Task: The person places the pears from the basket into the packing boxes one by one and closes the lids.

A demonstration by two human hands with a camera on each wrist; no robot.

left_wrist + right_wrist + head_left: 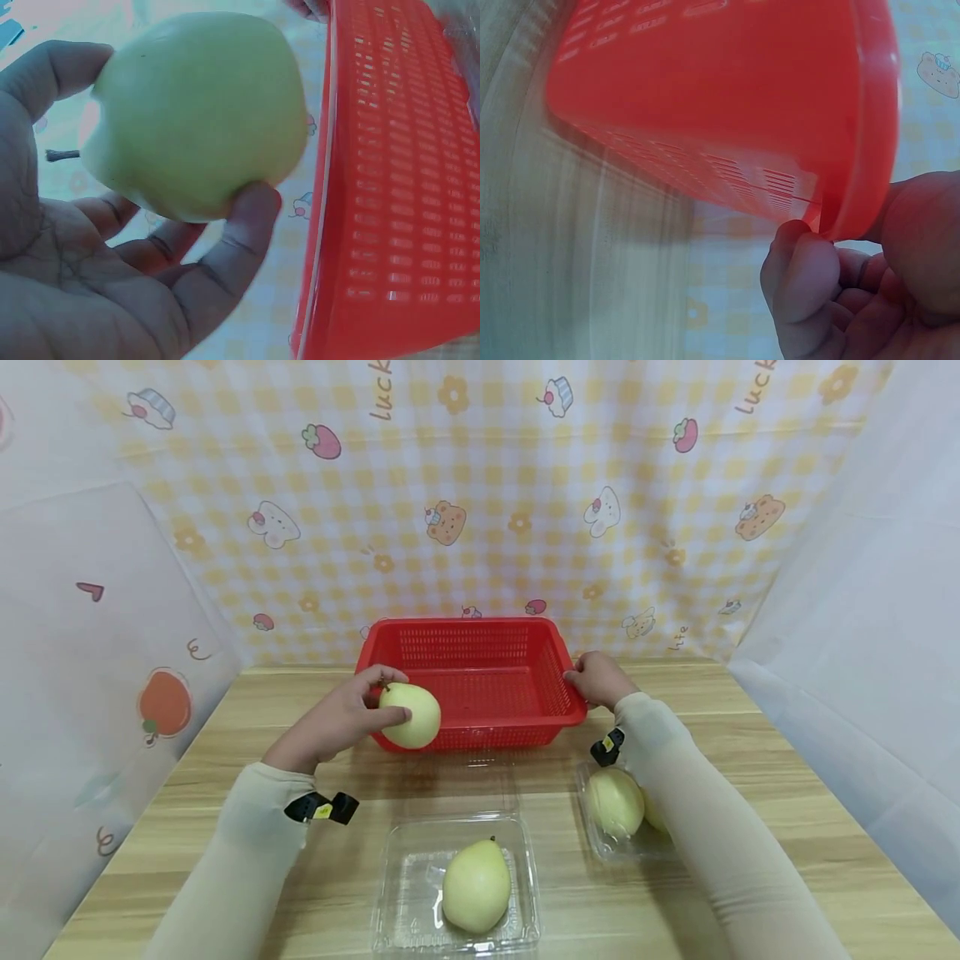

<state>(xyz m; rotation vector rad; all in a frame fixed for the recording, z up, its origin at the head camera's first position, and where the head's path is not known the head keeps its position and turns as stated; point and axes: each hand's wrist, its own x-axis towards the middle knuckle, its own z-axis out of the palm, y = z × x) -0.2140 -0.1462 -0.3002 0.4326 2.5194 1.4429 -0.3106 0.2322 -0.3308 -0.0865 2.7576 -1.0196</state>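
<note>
My left hand (341, 717) grips a pale yellow-green pear (411, 717), thumb on one side and fingers round the other. In the head view the pear overlaps the front left corner of a red plastic basket (480, 723). From the left wrist view, the pear (202, 112) has its stem toward my palm, and the basket's slotted wall (405, 225) stands just to the right. At the basket's right side, my right hand (600, 678) pinches the rim; the right wrist view shows the thumb and curled fingers (810, 277) at that rim (877, 112). Inside, the basket shows no fruit.
In front of the basket lies an open clear plastic clamshell box (408, 893) holding one pear (477, 887). To the right, partly under my right forearm, sits another clear container (611, 852) with pears (615, 802). A patterned curtain (517, 485) hangs behind the wooden table (300, 868).
</note>
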